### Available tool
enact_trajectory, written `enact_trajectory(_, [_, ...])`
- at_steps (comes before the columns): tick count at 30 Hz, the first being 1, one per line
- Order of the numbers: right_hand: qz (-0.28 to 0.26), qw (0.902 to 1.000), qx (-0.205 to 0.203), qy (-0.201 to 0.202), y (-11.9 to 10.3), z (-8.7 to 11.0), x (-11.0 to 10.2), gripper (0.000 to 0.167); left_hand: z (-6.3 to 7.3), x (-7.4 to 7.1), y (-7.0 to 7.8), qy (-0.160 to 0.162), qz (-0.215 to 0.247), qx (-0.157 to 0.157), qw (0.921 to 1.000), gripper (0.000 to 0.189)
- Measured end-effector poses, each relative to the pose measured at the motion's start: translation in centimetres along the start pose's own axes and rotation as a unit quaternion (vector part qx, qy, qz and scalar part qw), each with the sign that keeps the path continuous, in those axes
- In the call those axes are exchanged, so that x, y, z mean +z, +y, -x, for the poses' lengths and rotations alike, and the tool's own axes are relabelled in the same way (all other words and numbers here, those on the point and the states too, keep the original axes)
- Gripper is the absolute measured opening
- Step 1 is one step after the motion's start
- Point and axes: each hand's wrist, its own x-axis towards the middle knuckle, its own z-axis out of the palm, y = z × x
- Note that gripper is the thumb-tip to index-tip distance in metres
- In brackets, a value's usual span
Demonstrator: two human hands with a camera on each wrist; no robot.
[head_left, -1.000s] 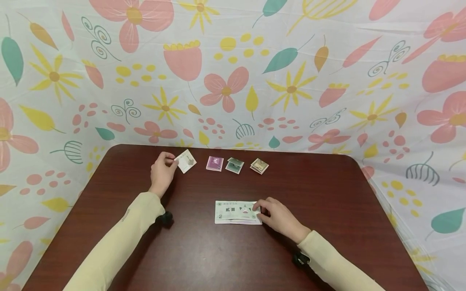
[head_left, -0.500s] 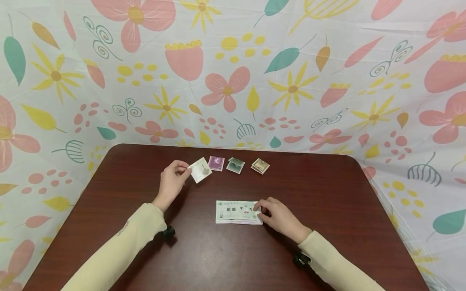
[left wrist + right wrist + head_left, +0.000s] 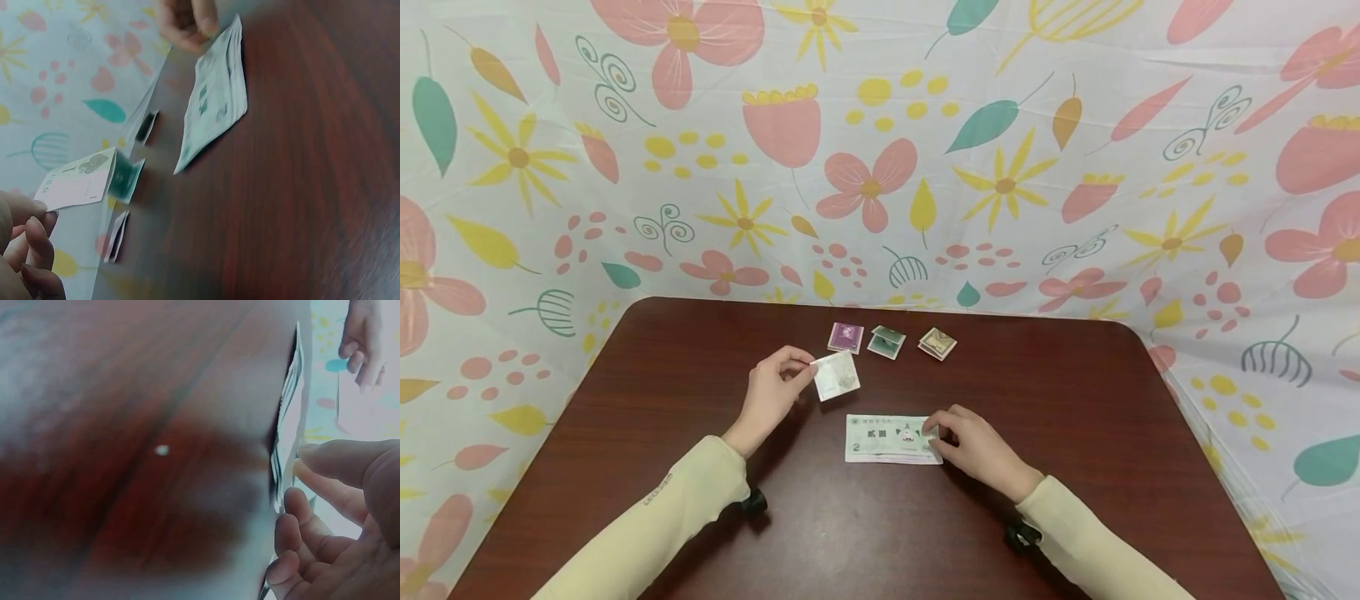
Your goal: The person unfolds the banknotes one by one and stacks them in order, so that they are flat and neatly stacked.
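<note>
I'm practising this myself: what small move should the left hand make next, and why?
Probably bring the small pale note toward the stack of notes: the left hand pinches it apart from the stack, whose edge the right hand holds.

We see a person in long, pale yellow sleeves: the left sleeve [image 3: 651, 517] carries small dark lettering [image 3: 658, 489] (too small for us to read) along the side facing the table's [image 3: 880, 525] left edge. The right sleeve [image 3: 1090, 537], nearer the right edge, shows the same pale cloth. By the left cuff [image 3: 730, 467] we notice a compact black device [image 3: 754, 502], and a second black device [image 3: 1019, 534] by the right cuff [image 3: 1033, 496].
</note>
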Motion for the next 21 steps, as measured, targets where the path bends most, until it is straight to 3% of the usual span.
enact_trajectory(8, [-0.013,0.9998,0.003,0.014,-0.4,-0.6,-0.3,0.014,1.3,1.4,1.0,-0.026,0.015,0.017,0.9994,0.007])
enact_trajectory(21, [-0.032,0.9992,-0.008,0.021,-0.9,-1.4,-0.6,0.012,2.9,3.6,1.6,-0.091,0.061,-0.004,0.994,0.006])
